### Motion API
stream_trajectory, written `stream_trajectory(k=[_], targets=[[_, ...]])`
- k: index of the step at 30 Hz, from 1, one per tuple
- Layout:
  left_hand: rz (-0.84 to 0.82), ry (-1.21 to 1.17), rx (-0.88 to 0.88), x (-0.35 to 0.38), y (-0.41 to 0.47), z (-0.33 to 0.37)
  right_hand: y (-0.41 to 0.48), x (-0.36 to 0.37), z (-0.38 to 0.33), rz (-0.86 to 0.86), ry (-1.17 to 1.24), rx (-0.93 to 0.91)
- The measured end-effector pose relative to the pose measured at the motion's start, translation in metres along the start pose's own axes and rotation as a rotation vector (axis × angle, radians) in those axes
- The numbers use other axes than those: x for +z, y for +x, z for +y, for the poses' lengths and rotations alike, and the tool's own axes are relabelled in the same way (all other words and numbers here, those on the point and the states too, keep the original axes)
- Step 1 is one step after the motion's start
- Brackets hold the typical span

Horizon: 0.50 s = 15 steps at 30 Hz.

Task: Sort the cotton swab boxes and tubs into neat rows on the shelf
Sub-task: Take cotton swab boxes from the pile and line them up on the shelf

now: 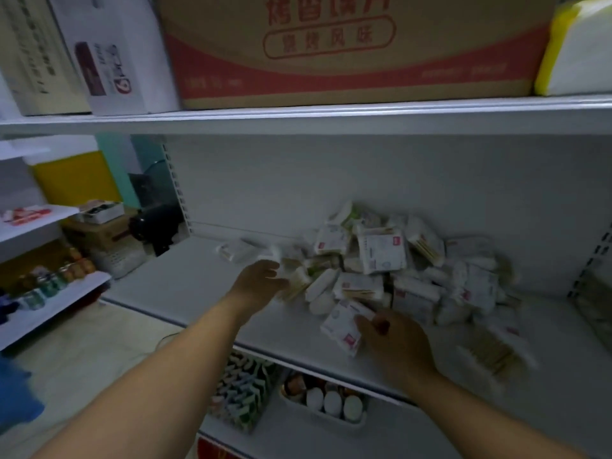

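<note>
Right hand [395, 342] pinches a box [342, 326] at the pile [414, 270]; left hand [260, 281] is spread loosely, reaching in. Sorting's barely started. Next I'd square it onto bare shelf [198, 286].

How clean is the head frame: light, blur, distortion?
Head view: dim, flat light, no glare; motion blur smears the left hand, the right hand gripping a flat white box, and the clear pack of wooden-stick swabs at right; labels in the heap of white cotton swab boxes are unreadable; wide-angle skews the white metal shelf edges.
</note>
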<state>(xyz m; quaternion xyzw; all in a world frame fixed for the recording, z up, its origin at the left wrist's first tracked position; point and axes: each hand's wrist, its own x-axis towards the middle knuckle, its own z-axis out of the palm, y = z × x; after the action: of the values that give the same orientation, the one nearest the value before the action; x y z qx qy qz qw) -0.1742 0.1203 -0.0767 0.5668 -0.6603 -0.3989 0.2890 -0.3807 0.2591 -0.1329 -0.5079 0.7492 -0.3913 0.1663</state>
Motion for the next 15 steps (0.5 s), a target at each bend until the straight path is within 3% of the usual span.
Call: stream_trajectory(k=[3,5,9,12,15], targets=[[-0.214,-0.041,0.088,0.006,0.014,-0.019,0.006,0.01,-0.008,0.092,0.157,0.283],[-0.304,0.017,0.2,0.009,0.02,-0.035,0.008,0.013,-0.014,0.141,0.215,0.375],[-0.166,0.116,0.352,0.02,0.032,-0.065,0.003,0.026,-0.017,0.149,0.129,0.423],[-0.119,-0.141,0.316,0.018,0.038,-0.074,-0.005,0.03,-0.022,0.169,0.068,0.399],[-0.061,-0.373,0.215,0.005,0.044,-0.082,-0.011,0.018,-0.028,0.176,0.202,0.408]])
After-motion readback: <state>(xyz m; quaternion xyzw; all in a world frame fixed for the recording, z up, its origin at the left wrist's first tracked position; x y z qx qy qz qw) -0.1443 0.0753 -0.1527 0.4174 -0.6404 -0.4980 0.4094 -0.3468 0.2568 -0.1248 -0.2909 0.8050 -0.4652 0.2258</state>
